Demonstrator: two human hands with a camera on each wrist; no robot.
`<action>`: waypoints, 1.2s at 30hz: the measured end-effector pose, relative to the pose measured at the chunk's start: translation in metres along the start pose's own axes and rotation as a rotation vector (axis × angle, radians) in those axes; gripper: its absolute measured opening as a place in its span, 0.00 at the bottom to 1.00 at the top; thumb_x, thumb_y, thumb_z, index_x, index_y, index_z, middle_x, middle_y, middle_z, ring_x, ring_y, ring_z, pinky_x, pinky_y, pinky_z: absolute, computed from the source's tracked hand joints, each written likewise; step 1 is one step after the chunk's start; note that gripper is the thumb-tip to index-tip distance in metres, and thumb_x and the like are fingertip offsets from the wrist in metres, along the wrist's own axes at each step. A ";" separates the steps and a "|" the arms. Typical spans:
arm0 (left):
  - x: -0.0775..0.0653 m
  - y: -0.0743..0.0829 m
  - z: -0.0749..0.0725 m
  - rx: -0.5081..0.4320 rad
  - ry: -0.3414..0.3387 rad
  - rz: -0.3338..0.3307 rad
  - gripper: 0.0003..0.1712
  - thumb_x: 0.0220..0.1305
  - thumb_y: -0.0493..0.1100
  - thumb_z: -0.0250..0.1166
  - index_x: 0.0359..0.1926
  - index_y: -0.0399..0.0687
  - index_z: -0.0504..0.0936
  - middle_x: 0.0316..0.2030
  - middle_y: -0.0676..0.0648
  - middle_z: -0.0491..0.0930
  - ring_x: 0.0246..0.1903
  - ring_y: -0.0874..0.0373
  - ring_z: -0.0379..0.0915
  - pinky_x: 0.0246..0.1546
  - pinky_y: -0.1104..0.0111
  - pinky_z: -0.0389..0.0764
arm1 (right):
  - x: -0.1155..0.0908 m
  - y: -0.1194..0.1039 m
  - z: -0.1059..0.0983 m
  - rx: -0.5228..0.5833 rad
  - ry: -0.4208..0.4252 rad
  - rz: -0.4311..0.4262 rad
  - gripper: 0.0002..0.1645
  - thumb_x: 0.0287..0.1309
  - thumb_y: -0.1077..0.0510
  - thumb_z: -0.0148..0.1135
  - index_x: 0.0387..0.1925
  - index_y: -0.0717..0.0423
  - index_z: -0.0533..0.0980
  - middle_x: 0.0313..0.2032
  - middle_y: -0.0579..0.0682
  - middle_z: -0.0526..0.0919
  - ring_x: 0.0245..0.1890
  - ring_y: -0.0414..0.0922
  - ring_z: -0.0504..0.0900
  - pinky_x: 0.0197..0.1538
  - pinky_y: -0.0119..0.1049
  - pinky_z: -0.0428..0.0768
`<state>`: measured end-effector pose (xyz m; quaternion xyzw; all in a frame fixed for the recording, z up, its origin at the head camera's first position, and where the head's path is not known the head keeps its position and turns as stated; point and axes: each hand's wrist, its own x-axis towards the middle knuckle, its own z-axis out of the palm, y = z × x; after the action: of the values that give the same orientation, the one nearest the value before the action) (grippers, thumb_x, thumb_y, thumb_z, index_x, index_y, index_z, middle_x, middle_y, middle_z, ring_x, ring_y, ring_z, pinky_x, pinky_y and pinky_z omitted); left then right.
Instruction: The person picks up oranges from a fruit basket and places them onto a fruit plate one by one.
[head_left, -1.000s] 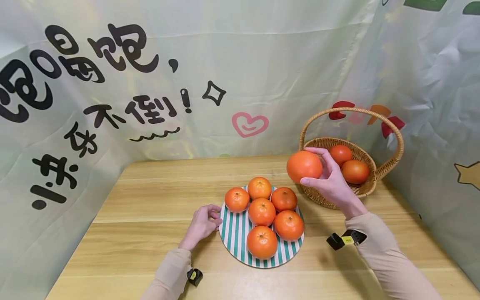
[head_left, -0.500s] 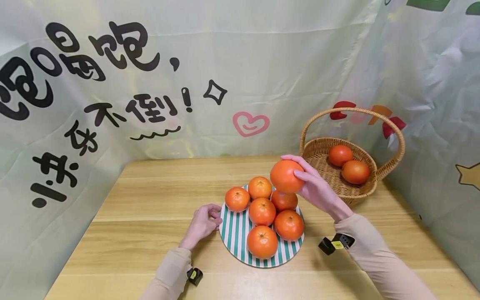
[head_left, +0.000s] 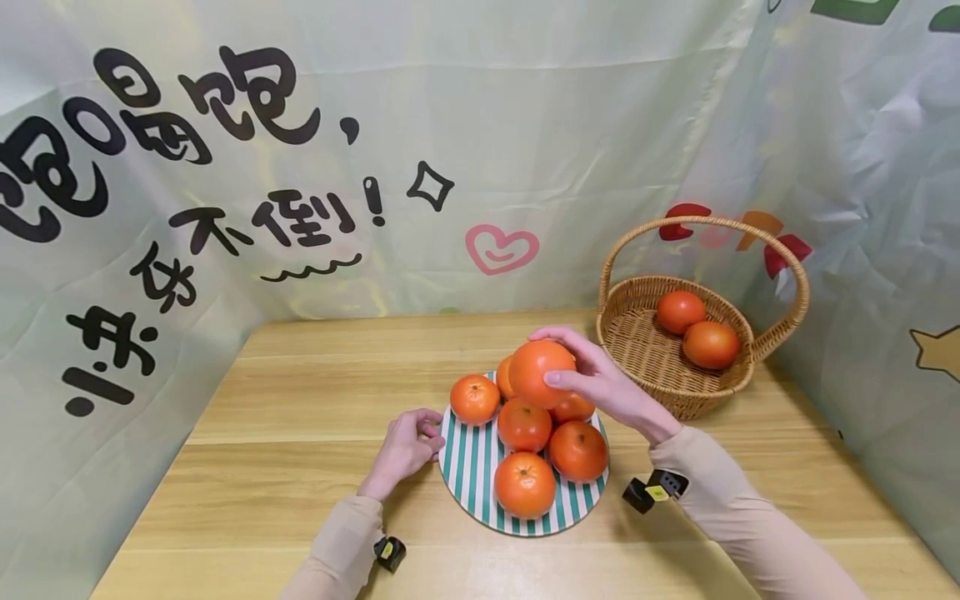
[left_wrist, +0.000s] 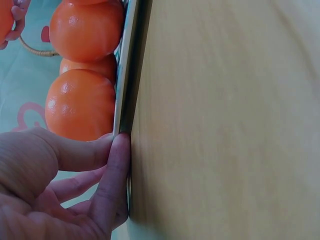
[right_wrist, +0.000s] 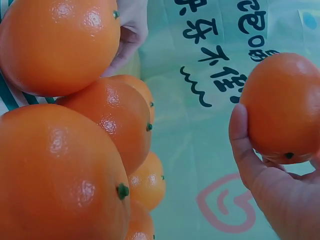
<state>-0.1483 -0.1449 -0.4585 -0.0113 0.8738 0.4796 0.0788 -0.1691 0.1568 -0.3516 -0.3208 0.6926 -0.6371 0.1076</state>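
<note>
In the head view my right hand (head_left: 603,385) grips an orange (head_left: 540,373) between thumb and fingers, raised over the back of a round striped plate (head_left: 471,471). In the right wrist view the held orange (right_wrist: 282,107) has its small green stem end facing down. Several more oranges sit on the plate, one at the front (head_left: 525,486) and one at the back left (head_left: 474,399); the held one partly covers two behind it. My left hand (head_left: 408,443) pinches the plate's left rim (left_wrist: 125,85) between thumb and index finger, as the left wrist view shows.
A wicker basket (head_left: 637,346) with a tall arched handle stands at the back right, two oranges (head_left: 710,344) inside. The wooden table (head_left: 300,433) is enclosed by a printed cloth backdrop (head_left: 570,142) behind and at both sides.
My right hand has carried the orange left and down, from beside the basket to above the plate. The left hand stays at the plate's rim.
</note>
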 end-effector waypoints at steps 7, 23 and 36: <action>0.000 -0.001 0.001 0.009 0.006 -0.001 0.21 0.58 0.26 0.67 0.54 0.32 0.80 0.35 0.41 0.81 0.23 0.61 0.77 0.26 0.70 0.87 | 0.003 -0.003 0.007 -0.094 -0.030 0.027 0.33 0.63 0.62 0.65 0.67 0.56 0.64 0.55 0.56 0.77 0.51 0.45 0.81 0.54 0.37 0.84; 0.000 -0.001 0.001 0.003 0.008 0.011 0.21 0.58 0.26 0.67 0.54 0.31 0.80 0.35 0.40 0.81 0.23 0.61 0.77 0.26 0.70 0.87 | 0.015 -0.011 0.031 -0.605 -0.029 -0.067 0.35 0.50 0.51 0.75 0.61 0.43 0.72 0.60 0.46 0.73 0.53 0.45 0.77 0.53 0.44 0.82; -0.001 -0.002 0.001 0.013 0.005 0.028 0.20 0.58 0.27 0.67 0.54 0.31 0.80 0.35 0.40 0.81 0.23 0.60 0.77 0.27 0.70 0.87 | 0.028 -0.017 0.049 -0.865 -0.140 -0.115 0.36 0.48 0.48 0.71 0.60 0.44 0.73 0.58 0.44 0.71 0.50 0.41 0.77 0.54 0.43 0.80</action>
<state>-0.1472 -0.1453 -0.4601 0.0005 0.8771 0.4752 0.0701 -0.1582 0.1015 -0.3364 -0.4166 0.8676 -0.2703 -0.0252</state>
